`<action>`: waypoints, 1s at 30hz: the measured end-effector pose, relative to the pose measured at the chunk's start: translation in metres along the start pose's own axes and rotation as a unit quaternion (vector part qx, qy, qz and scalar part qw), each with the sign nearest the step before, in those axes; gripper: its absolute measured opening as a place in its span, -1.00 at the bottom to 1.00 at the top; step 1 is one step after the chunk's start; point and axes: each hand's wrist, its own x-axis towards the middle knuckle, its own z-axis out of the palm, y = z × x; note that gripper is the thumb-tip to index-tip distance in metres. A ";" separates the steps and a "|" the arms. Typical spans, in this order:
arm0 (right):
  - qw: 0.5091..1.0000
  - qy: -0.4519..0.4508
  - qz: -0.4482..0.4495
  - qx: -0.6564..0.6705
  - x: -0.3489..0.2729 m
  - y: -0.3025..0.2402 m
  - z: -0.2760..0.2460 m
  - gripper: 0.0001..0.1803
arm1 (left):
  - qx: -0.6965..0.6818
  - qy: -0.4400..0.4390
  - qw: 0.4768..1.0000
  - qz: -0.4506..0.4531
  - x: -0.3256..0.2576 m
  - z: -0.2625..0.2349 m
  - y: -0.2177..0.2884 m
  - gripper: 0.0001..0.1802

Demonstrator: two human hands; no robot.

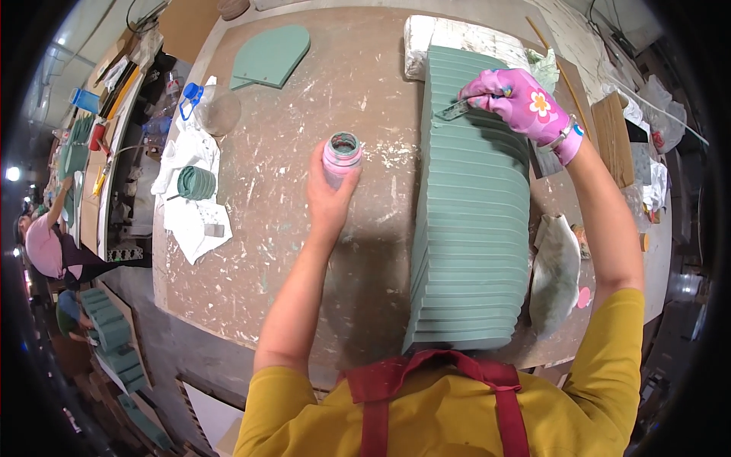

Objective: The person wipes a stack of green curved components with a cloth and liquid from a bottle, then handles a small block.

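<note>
Bare fingers of my left hand point(333, 190) are wrapped round a small open-topped plastic bottle point(341, 160) with a pink band. Its inside looks smeared with dark green. My right hand point(525, 107) wears a pink glove with a flower and pinches a small flat grey tool point(454, 111), whose exact kind I cannot make out. Beneath that tool lies a long row of overlapping green panels point(472, 228) with rounded right edges. The tool is at the left part of the row's far end; whether it touches is unclear.
A loose green panel point(276, 55) lies far left. Nearer are a clear jug point(217, 110) with a blue cap, white cloths point(194, 236) and a green-smeared container point(196, 183). A white block point(476, 34) stands behind the row. Another person point(47, 244) is at the left.
</note>
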 end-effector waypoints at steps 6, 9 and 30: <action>1.000 -0.012 -0.015 0.021 -0.002 -0.003 0.003 -0.82 | -0.049 -0.009 0.999 -0.010 0.000 0.001 0.009 -0.39; 0.999 0.007 -0.016 0.030 -0.002 -0.004 0.004 -0.82 | -0.001 0.009 1.000 0.007 0.000 0.000 -0.006 -0.38; 0.999 0.021 -0.029 -0.003 -0.006 -0.004 0.001 -0.81 | 0.022 -0.004 1.000 0.013 0.000 0.000 0.002 -0.41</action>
